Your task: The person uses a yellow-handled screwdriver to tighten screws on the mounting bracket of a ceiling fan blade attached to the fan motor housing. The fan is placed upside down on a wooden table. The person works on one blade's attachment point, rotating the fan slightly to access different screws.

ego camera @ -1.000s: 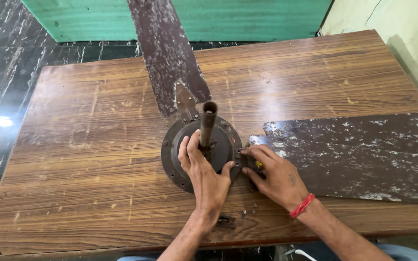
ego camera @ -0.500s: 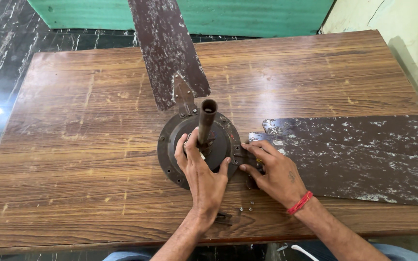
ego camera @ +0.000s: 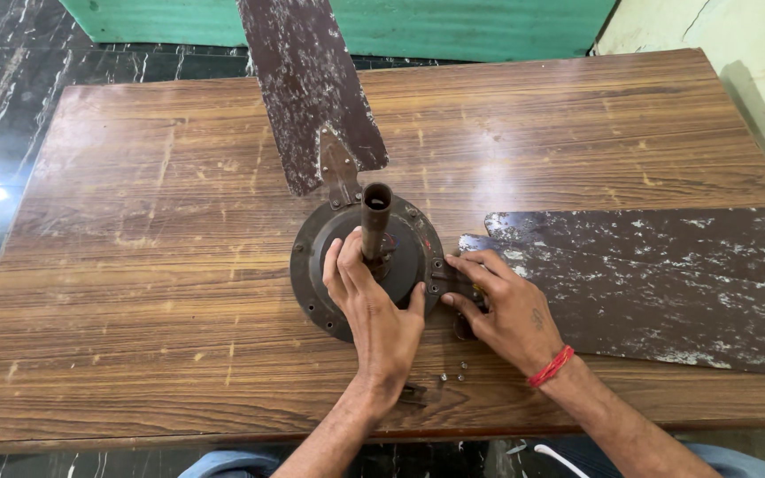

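On a worn wooden tabletop (ego camera: 135, 292), my left hand (ego camera: 374, 305) lies flat over the round fan motor (ego camera: 367, 265), fingers spread beside its upright shaft (ego camera: 375, 221), pressing rather than gripping. My right hand (ego camera: 506, 310), the nearer one, pinches its fingers at the bracket (ego camera: 446, 276) where the right blade (ego camera: 657, 274) meets the motor; that blade's long axis runs away rightward. Another blade (ego camera: 312, 88) points away from me. Small screws (ego camera: 453, 376) lie near my wrists.

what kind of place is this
Probably a home or small repair spot, not a proper workshop: a worn wooden table on a dark marble floor, with an old ceiling fan motor and blade lying on it.
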